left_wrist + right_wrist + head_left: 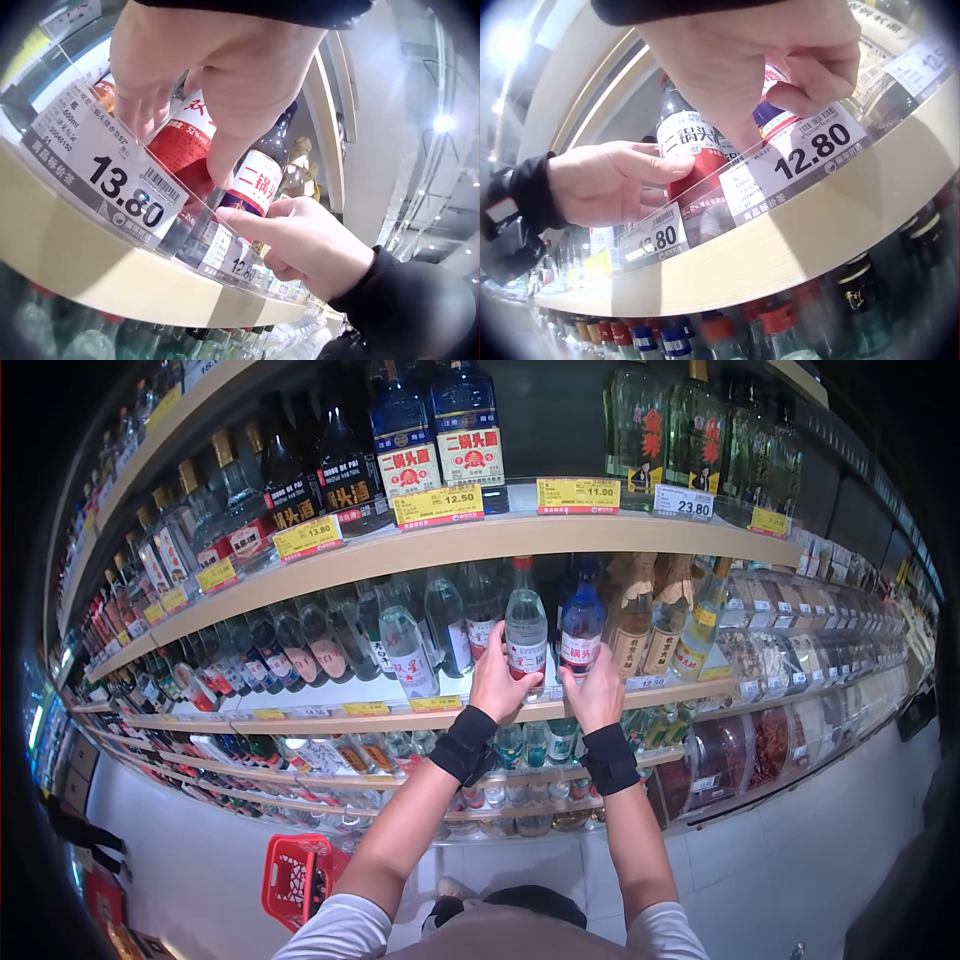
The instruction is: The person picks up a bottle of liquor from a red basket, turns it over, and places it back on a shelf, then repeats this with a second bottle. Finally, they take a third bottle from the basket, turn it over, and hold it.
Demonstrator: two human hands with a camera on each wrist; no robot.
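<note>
Fingers and thumb of my left hand (497,682) curl round a clear liquor bottle (524,615) with a red cap and a red-and-white label. Just right of it stands a blue liquor bottle (582,612), its lower part held by my right hand (598,690). Both bottles are upright, side by side at the front of the middle shelf. The right wrist view shows the left thumb lying across the red label (694,169). Part of the blue bottle's label (253,180) shows between the hands in the left wrist view.
A clear strip with price tags (112,176) runs along the shelf edge (705,281). More bottles (405,650) line the shelf to the left; paper-wrapped ones (632,620) stand right. An upper shelf (420,560) overhangs. A red basket (292,875) sits on the floor.
</note>
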